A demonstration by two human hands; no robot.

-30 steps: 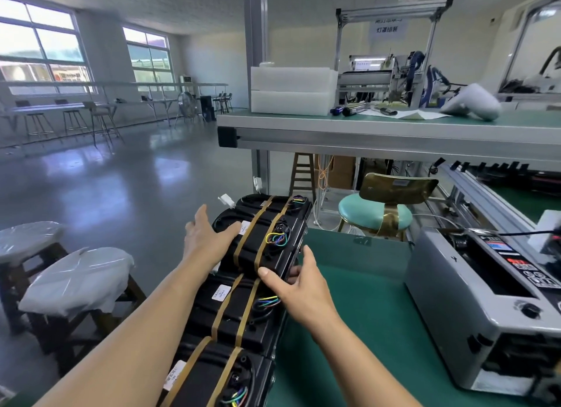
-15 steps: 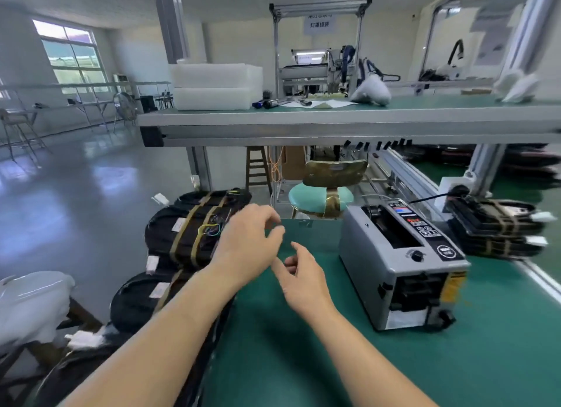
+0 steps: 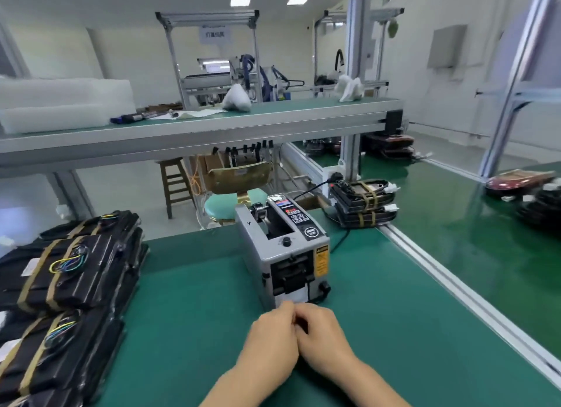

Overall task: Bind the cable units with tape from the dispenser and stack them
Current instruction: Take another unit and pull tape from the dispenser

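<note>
Currently we log left hand [image 3: 270,337] and right hand [image 3: 326,335] touching, fingers curled, just before the dispenser [image 3: 285,255] outlet, grip unclear; cable units [image 3: 69,270] lie left of dispenser, nearer left hand.

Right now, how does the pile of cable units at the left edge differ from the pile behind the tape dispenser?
The left pile holds many units in rows; the far pile seems to hold only two. The left pile shows coloured wires on top; the far pile shows white plugs at its right. Both are black units bound with tan tape.
</note>
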